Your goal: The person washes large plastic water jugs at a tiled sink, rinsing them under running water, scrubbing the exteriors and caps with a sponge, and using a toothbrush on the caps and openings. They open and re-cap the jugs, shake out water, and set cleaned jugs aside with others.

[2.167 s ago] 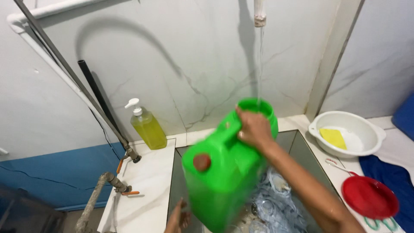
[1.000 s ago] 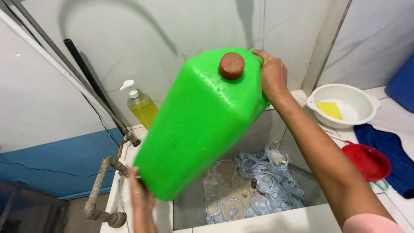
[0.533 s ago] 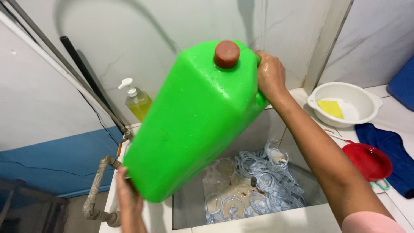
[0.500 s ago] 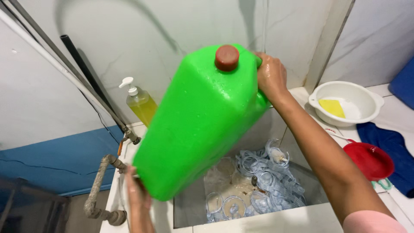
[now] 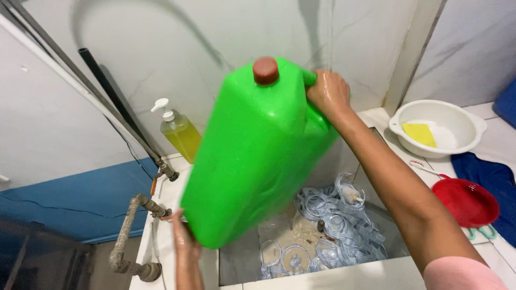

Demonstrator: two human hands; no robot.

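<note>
We are holding the green jug (image 5: 258, 156) tilted over the sink (image 5: 344, 274), its brown cap (image 5: 265, 70) facing up toward us and its base swung down to the lower left. Our right hand (image 5: 329, 94) is gripping the handle end at the top, fingers wrapped and clamped on it, wet and glistening. Our left hand (image 5: 185, 244) is propping the bottom corner from below, fingers pressed flat against the base rather than curled round anything. Compared with two seconds back, when the jug was hanging upright under the thin water stream with its mouth open to the flow, it is now lifted higher and turned on its side; over the last half second it is barely shifting, only rocking slightly. We judge from this that the filling is over and the jug is being tipped or swilled above the basin. Below it, in the sink, a blue-and-white tangle of tubing (image 5: 333, 225) is lying in shallow water. On the ledge to the left a soap bottle (image 5: 179, 133) with yellow liquid is standing by the wall; to the right are sitting a white bowl (image 5: 462, 121) holding a yellow sponge (image 5: 419, 134), and a red lid (image 5: 466, 201) near a blue cloth (image 5: 492, 174).
</note>
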